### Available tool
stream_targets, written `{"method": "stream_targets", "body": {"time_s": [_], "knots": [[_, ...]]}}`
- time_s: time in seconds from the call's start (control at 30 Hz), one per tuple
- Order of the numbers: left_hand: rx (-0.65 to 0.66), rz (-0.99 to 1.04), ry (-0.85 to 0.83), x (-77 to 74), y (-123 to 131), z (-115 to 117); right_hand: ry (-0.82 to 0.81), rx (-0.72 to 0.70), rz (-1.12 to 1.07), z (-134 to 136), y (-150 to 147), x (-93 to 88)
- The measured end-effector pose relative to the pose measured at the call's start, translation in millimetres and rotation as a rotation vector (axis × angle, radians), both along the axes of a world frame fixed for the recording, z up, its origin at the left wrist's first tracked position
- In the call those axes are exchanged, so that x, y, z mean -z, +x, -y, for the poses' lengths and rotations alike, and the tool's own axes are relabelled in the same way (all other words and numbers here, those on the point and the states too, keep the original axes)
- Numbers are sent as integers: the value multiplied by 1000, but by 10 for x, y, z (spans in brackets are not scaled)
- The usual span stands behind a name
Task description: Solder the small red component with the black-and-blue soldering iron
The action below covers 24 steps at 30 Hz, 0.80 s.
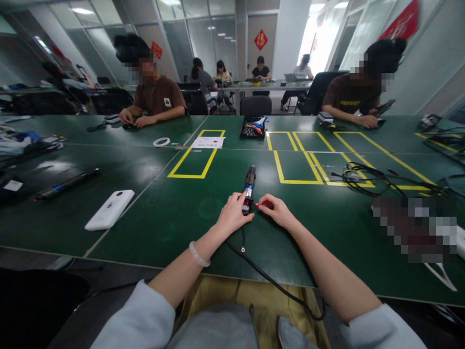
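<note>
On the green table in front of me lies a slim cylindrical electric tool (250, 180), dark at its far tip, with a silver and blue middle and red parts near its back end. My left hand (234, 212) is closed around its near part, hiding some of it. At the tool's right side, the fingertips of my right hand (275, 209) pinch a small red piece (256, 206), perhaps a wire or connector. A black cable (269, 278) runs from under my left hand over the table edge. Beside it hangs a short lead with a ring end (243, 249).
Left are a white device (109, 209) and a similar long tool (67, 184). Ahead sit a black tray of tools (252, 128), a paper sheet (208, 142) and a tape roll (161, 142). Tangled black cables (366, 177) lie right. Two people work across the table.
</note>
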<state>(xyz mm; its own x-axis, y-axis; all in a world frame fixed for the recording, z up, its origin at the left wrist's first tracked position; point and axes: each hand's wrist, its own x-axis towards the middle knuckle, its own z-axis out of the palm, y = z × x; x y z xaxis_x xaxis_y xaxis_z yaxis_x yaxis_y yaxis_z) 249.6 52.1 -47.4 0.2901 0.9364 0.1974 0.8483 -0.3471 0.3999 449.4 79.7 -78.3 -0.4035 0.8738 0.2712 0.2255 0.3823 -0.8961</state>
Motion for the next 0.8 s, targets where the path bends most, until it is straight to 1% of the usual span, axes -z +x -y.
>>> {"method": "stream_targets", "body": {"time_s": [0.1, 0.2, 0.3, 0.43, 0.63, 0.73, 0.8], "knots": [[12, -13, -2, 17, 113, 5, 72, 25, 58, -6, 5, 10], [-21, -34, -3, 50, 145, 21, 133, 36, 122, -14, 7, 31], [-46, -80, 16, 60, 157, 40, 154, 45, 141, -20, 7, 41], [-76, -169, 49, 17, 201, 40, 145, 71, 124, -18, 12, 20], [-143, -273, 80, -61, 303, -24, 100, 58, 77, -7, 27, 12], [-142, -294, 104, -65, 293, -47, 38, 60, 46, -11, 30, 34], [-127, -301, 124, -58, 239, -49, 10, 55, 42, -16, 33, 40]]}}
